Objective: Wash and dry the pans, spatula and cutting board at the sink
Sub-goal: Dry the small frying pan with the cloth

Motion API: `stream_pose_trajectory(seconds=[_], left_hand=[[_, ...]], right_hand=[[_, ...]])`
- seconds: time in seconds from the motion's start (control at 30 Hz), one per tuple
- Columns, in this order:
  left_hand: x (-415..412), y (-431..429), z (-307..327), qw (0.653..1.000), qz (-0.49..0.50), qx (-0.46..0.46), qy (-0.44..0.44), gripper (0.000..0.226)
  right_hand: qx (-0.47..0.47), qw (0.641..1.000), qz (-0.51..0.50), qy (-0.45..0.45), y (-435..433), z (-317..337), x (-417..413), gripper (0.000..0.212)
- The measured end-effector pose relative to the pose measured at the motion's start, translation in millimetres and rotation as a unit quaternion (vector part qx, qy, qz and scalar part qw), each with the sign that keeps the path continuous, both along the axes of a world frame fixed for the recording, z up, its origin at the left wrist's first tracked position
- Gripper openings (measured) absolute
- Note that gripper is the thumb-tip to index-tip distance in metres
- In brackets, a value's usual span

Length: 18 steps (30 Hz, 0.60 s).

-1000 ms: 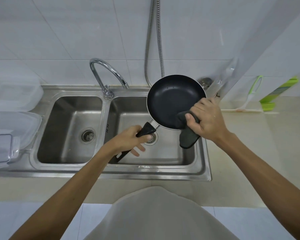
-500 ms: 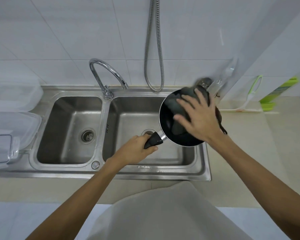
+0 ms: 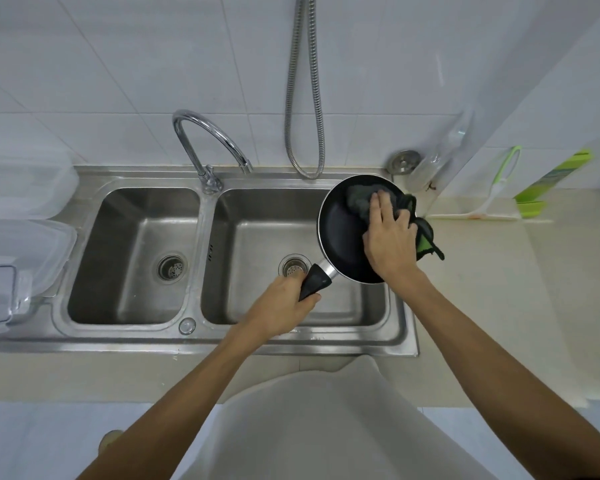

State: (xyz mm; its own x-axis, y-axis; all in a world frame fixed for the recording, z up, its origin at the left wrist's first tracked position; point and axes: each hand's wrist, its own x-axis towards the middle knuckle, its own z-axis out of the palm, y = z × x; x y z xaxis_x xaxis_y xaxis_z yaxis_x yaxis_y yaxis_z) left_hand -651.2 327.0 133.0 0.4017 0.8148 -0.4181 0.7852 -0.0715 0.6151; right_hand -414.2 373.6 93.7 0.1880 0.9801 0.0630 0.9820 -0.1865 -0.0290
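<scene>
Head view, looking down from just behind the person: nearest, at six o'clock, a white garment (image 3: pixel 326 427) fills the bottom of the frame, with both bare forearms reaching away from it over the beige stone counter (image 3: pixel 499 289).

The left hand (image 3: pixel 284 306) is wrapped tight round the black handle (image 3: pixel 314 282) of a round black non-stick frying pan (image 3: pixel 340 233), fingers curled underneath and thumb on top. The pan is held in the air above the right basin of the stainless steel double sink (image 3: pixel 201 341), tilted so that its inside faces the person, its far edge over the sink's rim at about two o'clock from the round steel drain strainer (image 3: pixel 293 266).

The right hand (image 3: pixel 390 237) lies inside the pan with its fingers laid out straight, pressing a dark grey cloth with green trim (image 3: pixel 359 200) against the upper part of the cooking surface. The rest of the cloth spills over the pan's rim at three o'clock.

Farther off, at nine o'clock, clear plastic containers (image 3: pixel 25 237) are stacked beside the left basin. At twelve o'clock a curved chrome tap (image 3: pixel 205 133) rises between the basins, and a looped metal shower hose (image 3: pixel 305 98) hangs against the white tiled wall (image 3: pixel 118 64). At two o'clock a green-and-white brush (image 3: pixel 499 188) leans by the wall.
</scene>
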Motion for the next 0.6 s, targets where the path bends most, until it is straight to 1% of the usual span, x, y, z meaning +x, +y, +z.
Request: stream_pose_trajectory(seconds=[0.03, 0.1, 0.17, 0.23, 0.3, 0.4, 0.43, 0.5, 0.53, 0.6], left_hand=[[-1, 0, -2, 1.000, -0.005, 0.003, 0.007, 0.027], [-2, 1, -5, 1.000, -0.024, 0.004, 0.015, 0.027], [-3, 3, -7, 0.999, -0.042, 0.004, 0.017, 0.027], [-3, 6, -8, 0.998, -0.059, 0.022, 0.026, 0.027], [-3, 10, -7, 0.996, -0.075, 0.048, 0.030, 0.028], [-4, 21, -2, 0.995, -0.058, 0.082, 0.017, 0.028], [-7, 26, -1, 0.995, -0.041, 0.088, 0.010, 0.025], [-15, 37, 1, 0.996, -0.011, 0.092, 0.008, 0.025], [-21, 41, 3, 0.996, -0.002, 0.089, 0.013, 0.025], [-33, 47, 3, 0.996, 0.000, 0.089, 0.024, 0.026]], right_hand=[[0.007, 0.999, -0.026, 0.021, -1, -1, -1, 0.065], [0.038, 0.988, -0.093, 0.116, 1, 0, -5, 0.050], [0.102, 0.962, -0.145, 0.209, 8, 4, -11, 0.038], [0.150, 0.937, -0.158, 0.273, 17, 12, -20, 0.036], [0.167, 0.927, -0.126, 0.312, 21, 19, -37, 0.035], [0.143, 0.915, 0.002, 0.377, 16, 25, -61, 0.031], [0.119, 0.914, 0.058, 0.384, 13, 26, -62, 0.032], [0.045, 0.920, 0.173, 0.348, 9, 23, -50, 0.040], [0.003, 0.926, 0.222, 0.306, 7, 20, -39, 0.044], [-0.050, 0.939, 0.295, 0.172, -2, 10, -11, 0.050]])
